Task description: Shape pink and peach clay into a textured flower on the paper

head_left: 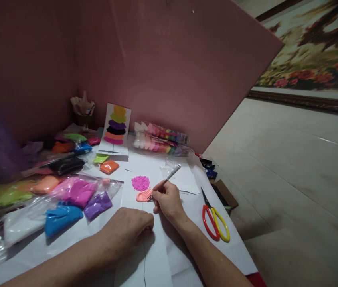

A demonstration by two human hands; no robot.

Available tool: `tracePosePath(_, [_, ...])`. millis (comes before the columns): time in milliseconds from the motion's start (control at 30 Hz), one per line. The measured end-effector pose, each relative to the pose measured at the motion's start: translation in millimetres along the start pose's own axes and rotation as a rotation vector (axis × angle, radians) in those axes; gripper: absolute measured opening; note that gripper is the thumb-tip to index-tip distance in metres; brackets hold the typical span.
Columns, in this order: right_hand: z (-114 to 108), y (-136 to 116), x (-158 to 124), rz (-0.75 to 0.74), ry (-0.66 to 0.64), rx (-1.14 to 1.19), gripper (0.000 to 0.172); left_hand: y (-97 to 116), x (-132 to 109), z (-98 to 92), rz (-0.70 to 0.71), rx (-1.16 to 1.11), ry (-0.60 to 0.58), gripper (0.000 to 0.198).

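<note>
My right hand (169, 199) pinches a slim metal fork (173, 172) with a ribbed handle, tilted so that its far end points up and right. The fork's tip is at the right side of a peach clay patch (143, 195), which carries curved grooves. Touching that patch from above is a rough magenta clay patch (140, 183). Both lie on a white paper sheet (157, 259) with a thin drawn line running down it. My left hand (129, 227) rests on the sheet below the patches, fingers curled; whatever they may hold is hidden.
Bagged clay in several colours, including a blue lump (62, 219), covers the left side. A card with stacked coloured shapes (115, 129) leans at the back beside clay packs (159, 139). Red-and-yellow-handled scissors (215, 219) lie near the right table edge.
</note>
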State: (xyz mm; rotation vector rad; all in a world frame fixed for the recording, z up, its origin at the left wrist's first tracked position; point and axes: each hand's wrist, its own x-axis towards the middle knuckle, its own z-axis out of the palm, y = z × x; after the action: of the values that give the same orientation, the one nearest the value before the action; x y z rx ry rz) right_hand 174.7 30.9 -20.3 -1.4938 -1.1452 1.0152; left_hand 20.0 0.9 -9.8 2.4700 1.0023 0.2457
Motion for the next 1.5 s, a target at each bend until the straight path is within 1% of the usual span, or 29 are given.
tracePosePath(200, [-3, -2, 4, 0.049, 0.009, 0.012, 0.011, -1, 1, 1.2, 0.012, 0.015, 0.001, 0.020])
tracePosePath(433, [-6, 2, 10, 0.045, 0.058, -0.057, 0.012, -1, 1, 0.8, 0.021, 0.010, 0.014, 0.019])
tracePosePath(667, [-9, 3, 10, -0.019, 0.130, -0.114, 0.009, -1, 2, 0.2, 0.022, -0.001, 0.002, 0.020])
tracePosePath(833, [-9, 5, 7, -0.117, 0.183, -0.157, 0.004, -3, 0, 3.2, 0.023, 0.000, 0.016, 0.021])
tracePosePath(1033, [-8, 4, 5, -0.198, 0.252, -0.061, 0.006, -3, 1, 2.8, 0.025, -0.011, 0.015, 0.021])
tracePosePath(1200, [-7, 3, 4, -0.179, 0.198, 0.091, 0.009, 0, 1, -0.4, 0.005, -0.018, -0.002, 0.022])
tracePosePath(1367, [-8, -2, 2, -0.260, 0.203, 0.219, 0.011, -2, 2, 1.7, 0.011, -0.015, 0.006, 0.021])
tracePosePath(1500, [-9, -1, 3, -0.279, 0.184, 0.219, 0.011, -2, 3, 2.0, 0.013, -0.015, 0.003, 0.021])
